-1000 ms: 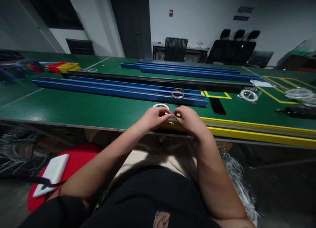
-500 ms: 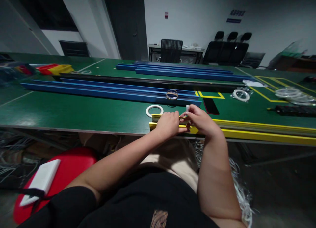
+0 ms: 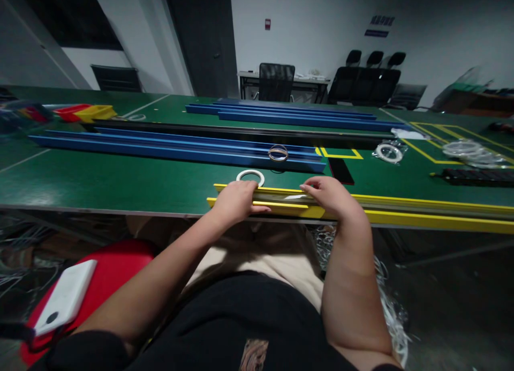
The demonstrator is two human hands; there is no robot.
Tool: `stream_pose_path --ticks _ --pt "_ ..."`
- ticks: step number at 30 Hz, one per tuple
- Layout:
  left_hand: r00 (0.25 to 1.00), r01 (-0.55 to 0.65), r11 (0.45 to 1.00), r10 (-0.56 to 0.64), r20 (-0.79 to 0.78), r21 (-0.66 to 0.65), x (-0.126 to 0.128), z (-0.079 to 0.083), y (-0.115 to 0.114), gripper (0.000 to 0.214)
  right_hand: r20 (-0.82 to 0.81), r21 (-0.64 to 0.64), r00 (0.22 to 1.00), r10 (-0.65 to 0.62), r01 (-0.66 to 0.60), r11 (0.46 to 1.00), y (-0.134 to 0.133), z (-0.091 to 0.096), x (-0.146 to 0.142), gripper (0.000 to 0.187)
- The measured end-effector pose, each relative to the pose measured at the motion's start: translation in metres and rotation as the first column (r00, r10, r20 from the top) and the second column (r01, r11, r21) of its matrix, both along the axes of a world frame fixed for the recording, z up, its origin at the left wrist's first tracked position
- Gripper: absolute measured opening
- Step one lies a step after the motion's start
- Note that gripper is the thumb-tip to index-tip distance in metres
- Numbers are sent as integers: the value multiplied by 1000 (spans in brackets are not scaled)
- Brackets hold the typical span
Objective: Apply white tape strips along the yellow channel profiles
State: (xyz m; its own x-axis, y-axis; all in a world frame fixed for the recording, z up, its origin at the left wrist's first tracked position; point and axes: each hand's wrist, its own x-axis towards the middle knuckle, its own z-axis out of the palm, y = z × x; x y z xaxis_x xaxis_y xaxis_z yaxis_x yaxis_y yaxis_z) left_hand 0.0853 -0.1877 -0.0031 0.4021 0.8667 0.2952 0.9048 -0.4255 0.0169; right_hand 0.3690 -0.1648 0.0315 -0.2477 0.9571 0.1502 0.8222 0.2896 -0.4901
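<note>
A long yellow channel (image 3: pixel 421 217) lies along the near edge of the green table. My left hand (image 3: pixel 236 201) grips its left end, the fingers over the far side and the thumb stretched along the front wall. A thin white strip (image 3: pixel 295 197) lies in the channel's groove between my hands. My right hand (image 3: pixel 327 193) is over the channel to the right of this strip, with thumb and fingertips pinched together; whatever is between them is too small to make out. Just behind my left fingers, a white ring-shaped roll (image 3: pixel 249 175) rests on the table, partly covered.
Blue channels (image 3: pixel 160 149) and a black channel (image 3: pixel 225 130) lie farther back. A brownish roll (image 3: pixel 278 153) leans on the blue ones. Nearby are a dark phone (image 3: pixel 341 171), a bagged white roll (image 3: pixel 388 152) and a black power strip (image 3: pixel 474 176). A red stool (image 3: pixel 116 258) stands at lower left.
The yellow channel's end has shifted left, and my left hand has moved left with it, away from my right hand. The small white piece at my right fingertips no longer shows there.
</note>
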Motion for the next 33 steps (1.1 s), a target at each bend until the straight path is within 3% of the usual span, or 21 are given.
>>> stream_pose_path --ticks 5,8,13,16,19,22,24,26,30,32,33 --pt "996 -85 994 82 -38 -64 -67 2 0 65 170 -6 985 27 -26 1000 -5 1 -27 22" --pt "992 -114 989 109 -59 -91 -92 2 1 68 275 -15 961 21 -17 1000 -13 7 -40 22" --pt "994 -90 995 87 -66 -49 -99 -1 -1 69 362 -57 932 -2 25 998 -20 10 -47 20" --pt "993 -95 995 94 -73 -16 -94 -2 -4 66 341 -45 939 38 -24 999 -17 7 -49 26" --pt "993 -88 996 87 -83 1 -92 -1 -5 65 244 46 964 104 -119 992 -11 6 -51 39" --pt "994 -68 998 68 -89 2 -92 -1 -5 65 51 200 984 171 -177 964 -8 4 -55 41" --pt "994 -51 999 50 -93 -8 -93 0 -3 65 -150 237 949 277 -237 942 -8 2 -58 38" --pt "994 -40 999 37 -104 -26 -93 1 -2 65 -383 169 851 358 -317 933 -8 -1 -62 37" --pt "991 -24 998 15 -135 -64 -92 4 -1 66 -710 7 652 265 -370 929 -6 -10 -66 41" --pt "990 -14 997 2 -143 -82 -92 6 0 65 -727 3 663 176 -254 967 -3 -14 -66 43" --pt "990 -12 996 -1 -144 -92 -93 7 1 65 -695 21 707 130 -160 987 -1 -14 -65 44"
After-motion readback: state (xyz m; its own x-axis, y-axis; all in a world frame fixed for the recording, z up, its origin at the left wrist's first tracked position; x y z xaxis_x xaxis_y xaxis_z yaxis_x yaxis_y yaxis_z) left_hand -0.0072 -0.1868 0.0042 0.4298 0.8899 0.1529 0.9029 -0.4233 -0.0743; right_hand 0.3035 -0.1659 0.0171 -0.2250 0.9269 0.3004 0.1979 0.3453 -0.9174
